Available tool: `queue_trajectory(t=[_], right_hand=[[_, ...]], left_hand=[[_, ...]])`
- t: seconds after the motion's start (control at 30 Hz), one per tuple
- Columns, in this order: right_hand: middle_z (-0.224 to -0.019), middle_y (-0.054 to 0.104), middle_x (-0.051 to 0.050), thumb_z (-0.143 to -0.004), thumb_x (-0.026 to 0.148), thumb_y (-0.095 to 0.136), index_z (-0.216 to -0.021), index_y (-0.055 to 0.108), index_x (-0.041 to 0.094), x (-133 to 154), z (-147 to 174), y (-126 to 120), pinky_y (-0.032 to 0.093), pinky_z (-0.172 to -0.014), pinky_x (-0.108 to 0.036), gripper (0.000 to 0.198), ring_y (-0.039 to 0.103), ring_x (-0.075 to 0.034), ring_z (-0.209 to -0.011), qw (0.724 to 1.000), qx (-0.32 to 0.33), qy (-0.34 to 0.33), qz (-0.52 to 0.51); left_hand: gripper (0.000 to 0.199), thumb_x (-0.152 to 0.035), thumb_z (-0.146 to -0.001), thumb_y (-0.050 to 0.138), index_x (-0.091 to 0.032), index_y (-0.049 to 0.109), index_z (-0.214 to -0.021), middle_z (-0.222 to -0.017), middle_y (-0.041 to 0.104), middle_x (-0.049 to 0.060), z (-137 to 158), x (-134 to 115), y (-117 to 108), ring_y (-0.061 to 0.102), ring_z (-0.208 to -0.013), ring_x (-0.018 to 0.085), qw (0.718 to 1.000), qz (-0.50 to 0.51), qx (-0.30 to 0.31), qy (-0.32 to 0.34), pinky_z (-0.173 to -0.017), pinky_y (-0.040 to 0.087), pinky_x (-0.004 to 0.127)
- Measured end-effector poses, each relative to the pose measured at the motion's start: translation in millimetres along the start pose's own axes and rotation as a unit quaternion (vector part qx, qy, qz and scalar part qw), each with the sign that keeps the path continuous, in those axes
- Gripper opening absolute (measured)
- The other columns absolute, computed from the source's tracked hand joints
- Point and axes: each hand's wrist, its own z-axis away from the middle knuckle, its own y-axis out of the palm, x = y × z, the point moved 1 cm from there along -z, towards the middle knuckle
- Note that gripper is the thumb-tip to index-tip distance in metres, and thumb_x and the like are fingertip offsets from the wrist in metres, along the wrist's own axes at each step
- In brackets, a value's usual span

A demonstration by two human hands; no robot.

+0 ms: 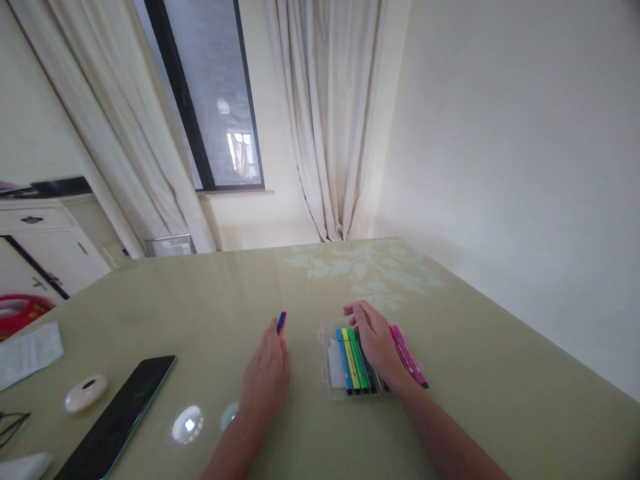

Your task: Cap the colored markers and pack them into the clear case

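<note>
My left hand [266, 373] is closed around a blue marker [281, 323] and an orange-red marker [282, 333], whose ends stick out past the fingertips. Over a clear plastic case [325, 388] hovers my right hand [376, 333], its fingers loosely bent and slightly apart, with nothing visible in them. Inside the case lie a light blue marker [344, 360], a yellow marker [351, 360], a green marker [358, 360] and a dark one, beside a white piece [337, 365]. Several magenta markers [409, 357] lie right of my right wrist. The hand hides part of the case.
A black tablet-like device [117, 417] lies at the left on the table [210, 300]. Near it are a pale oval object [86, 393], a shiny round disc [188, 424] and a whitish packet [30, 355]. A wall [525, 200] borders the table's right side.
</note>
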Motion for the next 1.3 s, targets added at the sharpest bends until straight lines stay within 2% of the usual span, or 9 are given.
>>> queue_trajectory(t=[0.17, 0.3, 0.43, 0.5, 0.57, 0.7, 0.87, 1.1, 1.3], right_hand=[[-0.095, 0.072, -0.009, -0.104, 0.035, 0.037, -0.09, 0.068, 0.02, -20.4, -5.7, -0.6, 0.045, -0.089, -0.036, 0.037, 0.063, -0.024, -0.096, 0.987, 0.038, -0.051, 0.149], [-0.092, 0.071, -0.01, -0.104, 0.031, 0.042, -0.086, 0.068, 0.02, -25.9, -0.7, 8.1, 0.042, -0.086, -0.037, 0.034, 0.059, -0.025, -0.091, 0.95, 0.094, -0.087, 0.285], [-0.096, 0.071, -0.009, -0.105, 0.029, 0.045, -0.089, 0.07, 0.02, -26.8, 1.7, 10.2, 0.04, -0.085, -0.038, 0.031, 0.059, -0.026, -0.093, 0.921, 0.118, -0.091, 0.36], [-0.099, 0.071, -0.009, -0.105, 0.03, 0.046, -0.092, 0.071, 0.02, -26.4, 2.0, 9.8, 0.039, -0.086, -0.038, 0.029, 0.06, -0.026, -0.096, 0.915, 0.129, -0.092, 0.371], [-0.102, 0.071, -0.008, -0.106, 0.031, 0.048, -0.096, 0.071, 0.02, -25.9, 2.3, 9.7, 0.039, -0.088, -0.038, 0.027, 0.06, -0.027, -0.099, 0.913, 0.137, -0.098, 0.372], [-0.104, 0.07, -0.008, -0.106, 0.031, 0.048, -0.099, 0.07, 0.02, -27.1, 2.5, 10.9, 0.038, -0.09, -0.038, 0.026, 0.061, -0.026, -0.103, 0.916, 0.141, -0.101, 0.362], [-0.098, 0.07, -0.007, -0.103, 0.032, 0.052, -0.092, 0.071, 0.021, -29.8, 0.3, 11.7, 0.039, -0.088, -0.037, 0.024, 0.061, -0.024, -0.098, 0.939, 0.131, -0.092, 0.304], [-0.09, 0.066, -0.004, -0.094, 0.034, 0.058, -0.088, 0.064, 0.02, -25.9, -6.6, 7.9, 0.044, -0.081, -0.033, 0.016, 0.06, -0.021, -0.087, 0.985, 0.076, -0.072, 0.136], [-0.072, 0.057, 0.001, -0.095, 0.045, 0.053, -0.077, 0.054, 0.021, -15.4, -4.1, 3.4, 0.04, -0.067, -0.029, 0.03, 0.053, -0.018, -0.071, 0.994, 0.067, -0.03, 0.082]], left_hand=[[0.042, -0.014, -0.098, 0.035, -0.007, 0.052, -0.136, -0.124, 0.067, 0.021, -6.3, 16.4, -12.2, 0.069, -0.11, 0.027, 0.989, -0.129, 0.037, -0.057, -0.096, 0.051, 0.039], [0.031, -0.022, -0.1, 0.039, -0.011, 0.063, -0.117, -0.106, 0.065, 0.014, -7.6, 11.5, -25.0, 0.068, -0.094, 0.026, 0.984, -0.145, 0.064, -0.081, -0.083, 0.051, 0.037], [0.03, -0.025, -0.099, 0.044, -0.012, 0.066, -0.115, -0.113, 0.063, 0.016, -7.7, 6.4, -29.6, 0.062, -0.105, 0.031, 0.982, -0.173, 0.016, -0.076, -0.086, 0.051, 0.041], [0.033, -0.025, -0.099, 0.045, -0.013, 0.065, -0.124, -0.123, 0.063, 0.016, -5.6, 0.0, -26.8, 0.058, -0.115, 0.032, 0.991, -0.128, -0.025, -0.022, -0.095, 0.049, 0.046], [0.036, -0.029, -0.1, 0.048, -0.018, 0.062, -0.131, -0.131, 0.062, 0.014, -0.4, -11.1, -21.3, 0.056, -0.122, 0.03, 0.996, -0.027, -0.029, 0.078, -0.103, 0.047, 0.047], [0.054, -0.052, -0.093, 0.064, -0.029, 0.056, -0.142, -0.143, 0.059, 0.01, 17.4, -36.3, -10.3, 0.053, -0.131, 0.029, 0.956, 0.114, 0.087, 0.257, -0.111, 0.043, 0.047], [0.058, -0.059, -0.089, 0.067, -0.03, 0.059, -0.138, -0.144, 0.059, 0.009, 26.2, -43.5, -6.8, 0.054, -0.129, 0.032, 0.951, 0.108, 0.148, 0.25, -0.111, 0.043, 0.05], [0.058, -0.062, -0.088, 0.067, -0.029, 0.062, -0.136, -0.141, 0.061, 0.01, 24.1, -41.8, -7.5, 0.055, -0.127, 0.032, 0.952, 0.108, 0.141, 0.247, -0.109, 0.044, 0.049], [0.059, -0.06, -0.088, 0.068, -0.028, 0.06, -0.137, -0.145, 0.059, 0.009, 22.9, -41.6, -6.6, 0.054, -0.13, 0.033, 0.952, 0.112, 0.16, 0.234, -0.111, 0.043, 0.052]])
